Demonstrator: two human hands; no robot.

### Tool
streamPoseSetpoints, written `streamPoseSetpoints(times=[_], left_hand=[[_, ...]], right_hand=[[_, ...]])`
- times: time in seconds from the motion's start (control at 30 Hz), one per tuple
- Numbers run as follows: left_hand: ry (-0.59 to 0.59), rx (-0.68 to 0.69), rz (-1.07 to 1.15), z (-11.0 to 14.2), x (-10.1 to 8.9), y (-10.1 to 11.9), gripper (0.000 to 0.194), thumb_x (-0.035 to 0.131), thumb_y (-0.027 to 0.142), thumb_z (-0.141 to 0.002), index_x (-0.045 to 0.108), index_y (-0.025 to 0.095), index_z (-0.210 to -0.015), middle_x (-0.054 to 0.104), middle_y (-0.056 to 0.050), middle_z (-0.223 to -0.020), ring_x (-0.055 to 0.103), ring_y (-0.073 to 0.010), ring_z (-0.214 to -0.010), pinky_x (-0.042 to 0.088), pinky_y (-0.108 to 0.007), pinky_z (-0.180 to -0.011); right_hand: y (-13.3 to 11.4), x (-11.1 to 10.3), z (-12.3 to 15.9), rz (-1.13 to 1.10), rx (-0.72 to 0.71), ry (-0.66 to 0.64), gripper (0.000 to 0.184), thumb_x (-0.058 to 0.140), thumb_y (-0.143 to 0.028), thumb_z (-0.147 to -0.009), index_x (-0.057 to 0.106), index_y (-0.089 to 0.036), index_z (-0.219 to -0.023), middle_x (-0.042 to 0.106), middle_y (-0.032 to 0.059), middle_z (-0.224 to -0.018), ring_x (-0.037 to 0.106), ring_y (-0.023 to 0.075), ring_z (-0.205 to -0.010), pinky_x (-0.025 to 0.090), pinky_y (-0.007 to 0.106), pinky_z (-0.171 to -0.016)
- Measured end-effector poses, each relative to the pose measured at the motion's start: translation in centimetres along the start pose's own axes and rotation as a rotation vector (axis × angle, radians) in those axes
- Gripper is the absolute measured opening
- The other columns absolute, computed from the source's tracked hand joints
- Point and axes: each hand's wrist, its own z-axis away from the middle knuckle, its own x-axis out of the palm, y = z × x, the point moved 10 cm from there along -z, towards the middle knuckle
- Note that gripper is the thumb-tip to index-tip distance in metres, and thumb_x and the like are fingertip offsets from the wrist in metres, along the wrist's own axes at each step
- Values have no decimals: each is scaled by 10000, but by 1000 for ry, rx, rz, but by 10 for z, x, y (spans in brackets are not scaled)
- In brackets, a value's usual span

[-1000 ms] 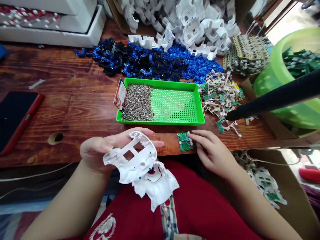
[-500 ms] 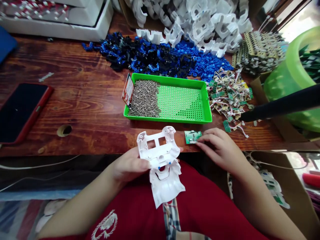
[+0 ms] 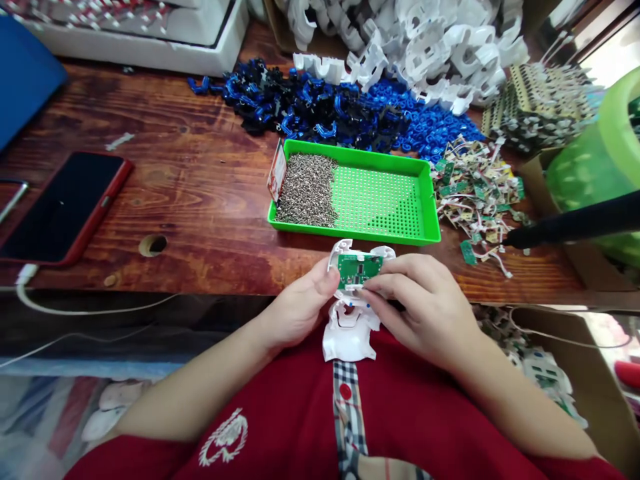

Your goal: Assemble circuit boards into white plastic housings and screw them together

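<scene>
My left hand (image 3: 305, 300) grips the left side of a white plastic housing (image 3: 349, 340), its thumb on the edge of the upper part. Over that upper part lies a green circuit board (image 3: 359, 270), components facing up. My right hand (image 3: 420, 300) pinches the board's right lower edge between thumb and fingers. Whether the board is fully seated in the housing, I cannot tell. The housing's lower part hangs toward my body, with small blue pieces at the joint between the two parts.
A green tray (image 3: 355, 233) of small screws (image 3: 307, 190) sits just beyond my hands. Behind it lie blue and black parts (image 3: 300, 103) and white housings (image 3: 425, 47). Wired boards (image 3: 475, 190) and a dark rod (image 3: 575, 220) are at right, a phone (image 3: 60, 207) at left.
My right hand has lifted the circuit board from the table edge and brought it left onto the housing. My left hand has moved the housing slightly right and up.
</scene>
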Motion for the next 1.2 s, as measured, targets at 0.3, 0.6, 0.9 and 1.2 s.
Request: streamPoseSetpoints(times=[0.3,0.6,0.9,1.2], left_hand=[[-12,5,-165,4,-3,-1,341,490,375,-877,528,232,-1184,636,-55,-1146,592,-207,-1015,389,-324,-908],[115,6,-205,8,-11,0,318,528,316,-865,530,237,-1174,630,-40,-1165,530,-218,-1133,402,-306,-908],[243,92,-222,10,-10,15,265,630,184,-796,564,249,-1044,690,22,-970,638,-132,-885,490,-230,-779],[341,111,-169,19,-19,21,419,682,172,-732,537,277,-1111,694,-9,-990,662,-210,-867,551,-321,-713]], right_hand=[[0,4,4,23,20,-28,98,599,-234,-810,614,-166,-878,601,44,-899,536,143,-841,452,300,-776],[6,18,2,7,69,-95,132,540,-266,-848,629,-168,-854,608,47,-893,545,163,-814,473,320,-719],[4,1,7,-195,90,52,238,599,-130,-779,589,-176,-1012,563,55,-964,539,148,-909,475,302,-804],[42,57,19,-1219,736,-74,310,573,-286,-827,495,-237,-1123,587,33,-1052,600,110,-900,524,254,-802]])
